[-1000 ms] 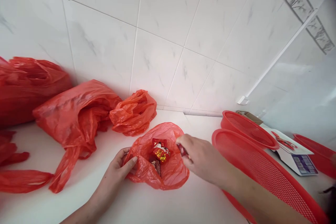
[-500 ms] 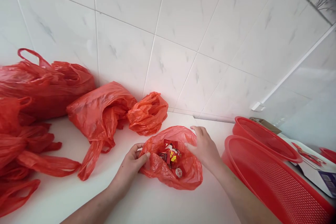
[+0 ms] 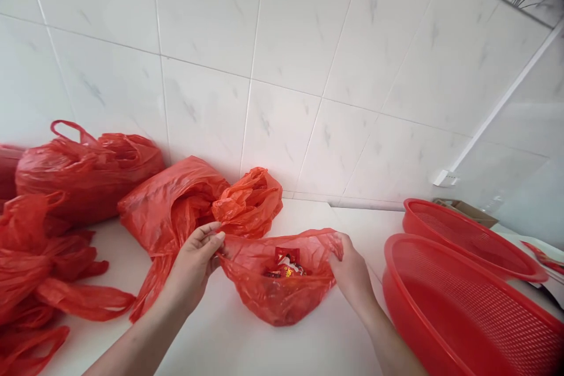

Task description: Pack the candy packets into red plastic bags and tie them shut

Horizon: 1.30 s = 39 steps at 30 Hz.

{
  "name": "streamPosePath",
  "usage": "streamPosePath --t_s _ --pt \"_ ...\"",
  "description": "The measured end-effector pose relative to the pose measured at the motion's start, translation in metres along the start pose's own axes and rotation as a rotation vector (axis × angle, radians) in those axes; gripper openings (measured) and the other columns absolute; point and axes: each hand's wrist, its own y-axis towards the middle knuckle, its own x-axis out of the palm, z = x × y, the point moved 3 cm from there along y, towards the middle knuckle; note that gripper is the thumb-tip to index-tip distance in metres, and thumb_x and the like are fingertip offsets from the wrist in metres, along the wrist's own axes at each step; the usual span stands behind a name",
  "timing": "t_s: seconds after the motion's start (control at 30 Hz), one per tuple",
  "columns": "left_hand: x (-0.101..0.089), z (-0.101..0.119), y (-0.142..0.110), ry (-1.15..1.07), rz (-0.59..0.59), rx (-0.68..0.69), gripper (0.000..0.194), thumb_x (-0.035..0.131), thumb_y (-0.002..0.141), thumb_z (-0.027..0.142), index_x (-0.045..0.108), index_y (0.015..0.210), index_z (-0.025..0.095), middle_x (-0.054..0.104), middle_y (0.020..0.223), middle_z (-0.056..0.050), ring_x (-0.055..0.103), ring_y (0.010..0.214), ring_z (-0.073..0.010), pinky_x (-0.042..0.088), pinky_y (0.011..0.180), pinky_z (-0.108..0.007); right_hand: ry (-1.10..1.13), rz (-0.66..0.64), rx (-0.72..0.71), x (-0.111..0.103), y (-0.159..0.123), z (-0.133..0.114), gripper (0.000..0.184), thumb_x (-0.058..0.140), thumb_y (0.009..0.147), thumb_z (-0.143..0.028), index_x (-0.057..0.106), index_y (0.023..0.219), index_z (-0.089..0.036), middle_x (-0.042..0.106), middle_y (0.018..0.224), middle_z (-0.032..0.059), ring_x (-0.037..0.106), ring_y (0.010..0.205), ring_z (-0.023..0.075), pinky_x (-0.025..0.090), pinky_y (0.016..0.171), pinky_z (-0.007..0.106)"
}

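A small red plastic bag [image 3: 282,294] hangs just above the white counter [image 3: 247,341], stretched open between my two hands. My left hand [image 3: 194,267] pinches the bag's left rim, fingers closed on the plastic. My right hand [image 3: 352,273] grips the right rim the same way. Inside the bag lie several small wrapped sweets [image 3: 285,264] in red and gold wrappers.
More red plastic bags lie along the tiled wall: a crumpled one [image 3: 249,202], a larger one [image 3: 171,205] and a pile at the far left [image 3: 53,223]. Two red mesh baskets [image 3: 462,311] [image 3: 471,238] stand at the right, with a cardboard box [image 3: 467,208] behind them.
My right hand dropped a sweet into the bag, then took hold of the right rim. Both hands lifted and pulled the bag's mouth wide. The camera panned left.
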Motion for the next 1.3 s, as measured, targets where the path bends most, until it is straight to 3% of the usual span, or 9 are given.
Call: streamPosePath --t_s 0.23,0.37,0.43,0.6,0.77,0.87,0.97,1.13,1.3 --pt "0.036 0.055 0.022 -0.137 0.003 0.268 0.038 0.077 0.065 0.024 0.057 0.097 0.02 0.06 0.073 0.003 0.061 0.065 -0.0111 0.049 0.059 -0.02 0.455 0.134 0.114 -0.023 0.033 -0.03 0.051 0.051 0.069 -0.024 0.044 0.119 -0.022 0.066 0.081 0.0002 0.061 0.064 0.0162 0.046 0.058 0.026" --pt "0.047 0.077 0.017 -0.12 0.01 0.415 0.04 0.077 0.065 0.022 0.059 0.101 0.023 0.062 0.088 0.001 0.061 0.071 -0.0102 0.05 0.057 -0.017 0.756 -0.075 0.118 -0.034 0.034 -0.046 0.046 0.063 0.068 -0.035 0.053 0.111 -0.022 0.064 0.08 -0.0001 0.057 0.066 0.0148 0.044 0.061 0.027" --pt "0.049 0.082 0.011 -0.026 0.004 0.424 0.044 0.077 0.065 0.024 0.058 0.105 0.025 0.062 0.099 0.0 0.062 0.074 -0.0109 0.05 0.055 -0.017 0.686 -0.148 0.094 -0.038 0.03 -0.051 0.041 0.063 0.068 -0.036 0.058 0.106 -0.022 0.061 0.075 -0.0022 0.054 0.063 0.0132 0.042 0.059 0.026" --pt "0.05 0.089 -0.004 0.337 -0.061 0.424 0.046 0.074 0.069 0.034 0.057 0.112 0.027 0.058 0.117 -0.004 0.061 0.082 -0.0157 0.053 0.058 -0.023 0.479 -0.169 0.039 -0.046 0.024 -0.057 0.036 0.057 0.073 -0.032 0.059 0.107 -0.022 0.057 0.07 -0.004 0.052 0.062 0.0127 0.042 0.061 0.027" --pt "0.049 0.093 -0.014 0.65 -0.072 0.443 0.047 0.067 0.074 0.042 0.055 0.117 0.028 0.063 0.107 -0.005 0.06 0.086 -0.0214 0.053 0.07 -0.033 0.163 -0.091 0.022 -0.057 0.023 -0.052 0.036 0.044 0.079 -0.027 0.056 0.114 -0.025 0.065 0.076 -0.0016 0.058 0.065 0.0153 0.041 0.059 0.028" --pt "0.049 0.092 -0.018 0.915 -0.067 0.467 0.045 0.058 0.079 0.044 0.052 0.121 0.031 0.065 0.088 -0.003 0.06 0.074 -0.0219 0.05 0.062 -0.033 0.134 -0.102 0.038 -0.061 0.022 -0.049 0.036 0.039 0.083 -0.028 0.055 0.115 -0.026 0.067 0.079 -0.001 0.063 0.074 0.0171 0.044 0.063 0.028" --pt "0.051 0.09 -0.022 1.102 -0.083 0.505 0.041 0.053 0.081 0.042 0.051 0.122 0.034 0.065 0.089 -0.002 0.061 0.07 -0.022 0.05 0.063 -0.034 0.13 -0.098 0.069 -0.065 0.021 -0.048 0.033 0.038 0.087 -0.039 0.054 0.114 -0.028 0.068 0.088 -0.001 0.064 0.077 0.0171 0.046 0.07 0.031" --pt "0.058 0.092 -0.028 1.236 -0.142 0.561 0.037 0.047 0.083 0.032 0.052 0.12 0.036 0.062 0.119 -0.002 0.06 0.1 -0.0279 0.049 0.08 -0.038 0.057 -0.127 0.103 -0.067 0.021 -0.042 0.05 0.036 0.083 -0.068 0.055 0.11 -0.03 0.067 0.098 0.0007 0.065 0.078 0.0203 0.046 0.069 0.034" --pt "0.051 0.103 -0.033 1.32 -0.121 0.502 0.057 0.057 0.078 0.036 0.04 0.132 0.036 0.057 0.127 -0.005 0.058 0.107 -0.0305 0.05 0.083 -0.041 0.111 -0.204 0.153 -0.056 0.031 -0.023 0.064 0.035 0.079 -0.074 0.054 0.119 -0.028 0.062 0.116 0.0076 0.063 0.09 0.0269 0.045 0.079 0.042"
